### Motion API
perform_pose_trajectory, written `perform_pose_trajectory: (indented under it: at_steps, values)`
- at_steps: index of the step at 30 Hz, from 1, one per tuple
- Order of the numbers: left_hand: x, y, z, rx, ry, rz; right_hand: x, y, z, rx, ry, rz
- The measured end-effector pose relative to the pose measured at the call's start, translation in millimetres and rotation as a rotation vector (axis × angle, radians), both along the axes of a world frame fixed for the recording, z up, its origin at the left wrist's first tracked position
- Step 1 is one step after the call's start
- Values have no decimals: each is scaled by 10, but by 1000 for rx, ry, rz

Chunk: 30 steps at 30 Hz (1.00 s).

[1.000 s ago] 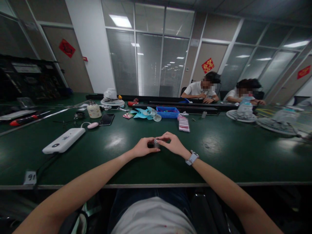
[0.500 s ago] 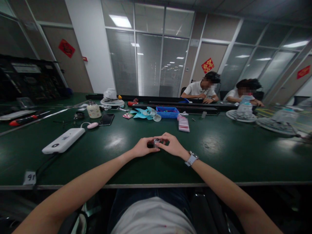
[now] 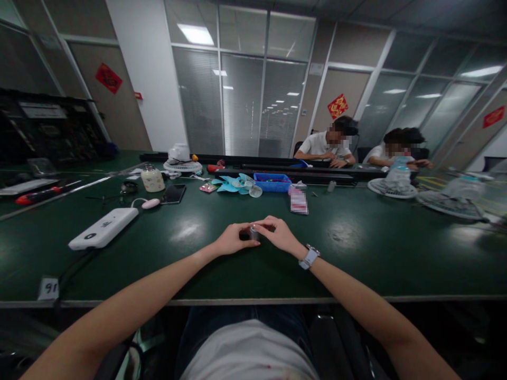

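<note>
A small grey metal cylinder [image 3: 254,235] stands upright between my hands over the green table [image 3: 222,277]. My left hand [image 3: 234,239] is closed round its left side, with the thumb low at the near side and the fingers behind. My right hand [image 3: 278,233] reaches in from the right with bent fingers. Its thumb and fingertips are at the cylinder's top and cover most of it. What lies under those fingertips is too small to make out.
Beyond my hands are blue fan blades [image 3: 233,184], a blue tray [image 3: 272,183] with small parts and a pink-and-white packet [image 3: 298,201]. To the left are a white power bank [image 3: 103,228], a phone [image 3: 174,193] and a cream bottle [image 3: 152,178]. Fan grilles [image 3: 392,188] and two people are at the far right.
My right thumb has moved up from the cylinder's side onto its top, which was visible before and is now mostly covered. My left hand has stayed in place.
</note>
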<state>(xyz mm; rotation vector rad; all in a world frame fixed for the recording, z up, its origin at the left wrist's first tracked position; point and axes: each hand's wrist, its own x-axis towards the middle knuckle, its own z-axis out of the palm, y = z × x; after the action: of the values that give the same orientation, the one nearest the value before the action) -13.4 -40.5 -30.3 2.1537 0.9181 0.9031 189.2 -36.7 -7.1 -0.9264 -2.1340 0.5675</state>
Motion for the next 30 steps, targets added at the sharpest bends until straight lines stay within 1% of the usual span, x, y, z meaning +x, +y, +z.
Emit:
perform_pose_trajectory:
  at_steps: [6,10,13,15,16,18,19,20,22,24,27,30]
  values:
    - [0,7,-12,23,15,34,-14,12,16,28,25,-16]
    - [4,5,-13,14,8,29,-27,11,27,48,61,-26]
    - [6,4,-9,3,8,19,13,80,37,95,105,-62]
    - [2,10,-11,9,25,35,103,198,26,141,133,-133]
    - [-4,18,-16,19,37,57,171,277,11,167,144,-191]
    - [-25,47,-35,45,57,143,348,458,-38,189,86,-334]
    - [-40,67,-48,51,62,202,450,550,-70,183,17,-407]
    - [-57,89,-61,51,65,262,555,635,-104,172,-12,-444]
    - [-94,133,-82,29,67,361,754,774,-175,152,-53,-495]
    - [-124,166,-93,-4,72,410,912,867,-237,122,-105,-538]
    - [-143,193,-95,-56,69,417,1042,939,-302,67,-191,-572]
    - [-141,211,-102,-108,34,390,1070,968,-332,25,-269,-581]
